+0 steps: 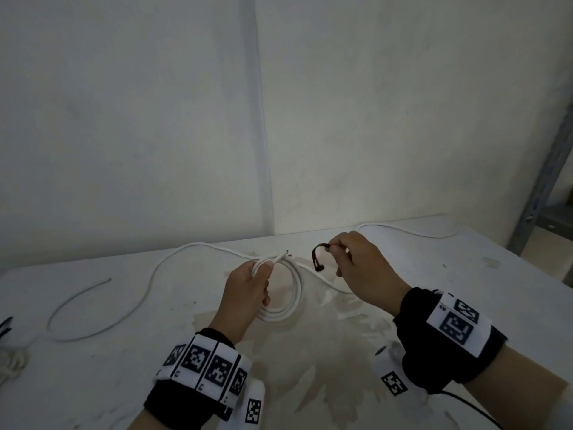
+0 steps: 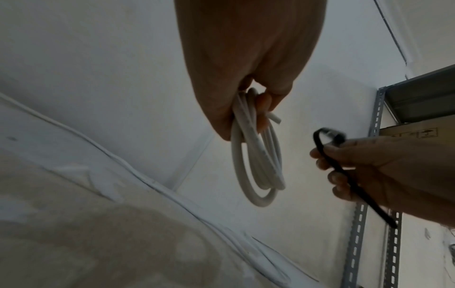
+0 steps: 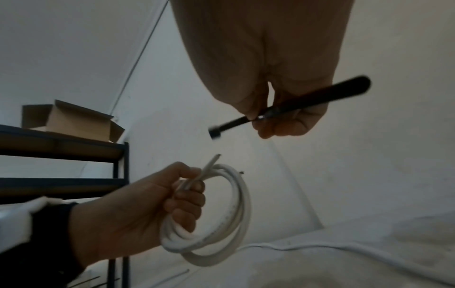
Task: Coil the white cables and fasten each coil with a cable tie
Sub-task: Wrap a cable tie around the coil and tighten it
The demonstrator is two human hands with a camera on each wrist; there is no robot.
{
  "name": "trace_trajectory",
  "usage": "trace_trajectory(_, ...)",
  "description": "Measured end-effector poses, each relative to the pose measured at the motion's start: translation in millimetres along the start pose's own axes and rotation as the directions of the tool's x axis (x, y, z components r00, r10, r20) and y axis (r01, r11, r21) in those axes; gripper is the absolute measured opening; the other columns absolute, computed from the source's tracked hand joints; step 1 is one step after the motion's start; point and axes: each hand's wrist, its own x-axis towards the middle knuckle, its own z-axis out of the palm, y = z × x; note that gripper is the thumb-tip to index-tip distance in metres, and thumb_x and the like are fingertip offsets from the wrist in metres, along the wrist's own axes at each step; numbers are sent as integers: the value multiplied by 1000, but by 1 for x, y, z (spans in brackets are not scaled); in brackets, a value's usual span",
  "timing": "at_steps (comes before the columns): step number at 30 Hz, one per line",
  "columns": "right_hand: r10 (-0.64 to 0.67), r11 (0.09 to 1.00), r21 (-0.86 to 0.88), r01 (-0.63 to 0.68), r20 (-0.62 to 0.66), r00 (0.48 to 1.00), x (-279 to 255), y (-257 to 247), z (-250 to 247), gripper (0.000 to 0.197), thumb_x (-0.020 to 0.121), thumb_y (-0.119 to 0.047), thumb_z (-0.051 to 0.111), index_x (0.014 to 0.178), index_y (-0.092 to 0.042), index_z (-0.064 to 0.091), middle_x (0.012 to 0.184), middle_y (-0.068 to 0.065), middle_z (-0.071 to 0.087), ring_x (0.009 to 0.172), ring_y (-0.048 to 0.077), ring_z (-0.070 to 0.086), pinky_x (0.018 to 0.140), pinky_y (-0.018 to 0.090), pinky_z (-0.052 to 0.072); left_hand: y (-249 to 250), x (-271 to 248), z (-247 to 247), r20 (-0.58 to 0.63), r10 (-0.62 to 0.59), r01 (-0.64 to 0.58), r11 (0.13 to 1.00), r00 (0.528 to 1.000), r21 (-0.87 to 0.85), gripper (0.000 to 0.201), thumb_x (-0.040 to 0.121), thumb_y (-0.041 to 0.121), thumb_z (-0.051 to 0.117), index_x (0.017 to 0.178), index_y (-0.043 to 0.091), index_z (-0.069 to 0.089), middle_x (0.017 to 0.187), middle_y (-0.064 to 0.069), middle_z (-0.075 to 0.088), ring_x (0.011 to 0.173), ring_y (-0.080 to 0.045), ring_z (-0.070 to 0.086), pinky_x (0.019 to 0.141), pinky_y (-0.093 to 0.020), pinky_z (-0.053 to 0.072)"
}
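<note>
My left hand (image 1: 252,283) grips a small coil of white cable (image 1: 291,301) above the white table (image 1: 124,367); the coil (image 2: 256,171) hangs below its fingers, and a cut end (image 1: 283,255) pokes up past the thumb. To the right, my right hand (image 1: 347,252) pinches a black cable tie (image 1: 317,255) bent into a hook, its head a short gap from the coil. The right wrist view has the tie (image 3: 290,111) above the coil (image 3: 231,220). A second white cable (image 1: 145,287) lies uncoiled across the table.
Another stretch of white cable (image 1: 412,231) lies at the table's far right edge. Black ties (image 1: 6,325) and a white bundle (image 1: 14,361) sit at the left edge. A metal rack (image 2: 376,136) stands right of the table; a shelf with a cardboard box (image 3: 66,120) stands left.
</note>
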Motion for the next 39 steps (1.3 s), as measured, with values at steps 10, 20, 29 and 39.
trace_trajectory(10,120,959,235,-157,164,979,-24,-46,52,14,83,-6,61,82,-14,50,58,3,55,38,7,56,45,23,46,15,-22,-29,-97,135,-131,990,986,46,6,92,20,51,97,19,53,49,7,48,40,-4,43,54,-30,40)
trace_trajectory(20,177,819,541,-192,80,981,-19,-71,67,23,83,-1,59,72,-10,40,60,14,55,38,19,56,34,19,37,13,-31,-34,-37,138,-135,989,990,66,23,93,18,51,115,19,56,52,10,52,40,-5,42,53,-28,41)
trace_trajectory(29,-9,781,613,-121,203,979,-33,-65,65,33,87,12,41,76,-8,64,67,10,61,49,5,60,52,16,50,18,-28,-41,-41,60,-64,991,997,-117,16,93,13,48,102,13,61,41,12,36,39,-5,34,45,-22,38)
trace_trajectory(39,-420,846,406,347,105,901,-47,-51,71,52,68,16,39,98,-11,72,108,-20,59,107,-5,55,90,9,41,18,-34,-37,-1,28,-27,957,1000,-287,8,92,18,51,92,17,59,51,6,50,45,-5,48,44,-17,41)
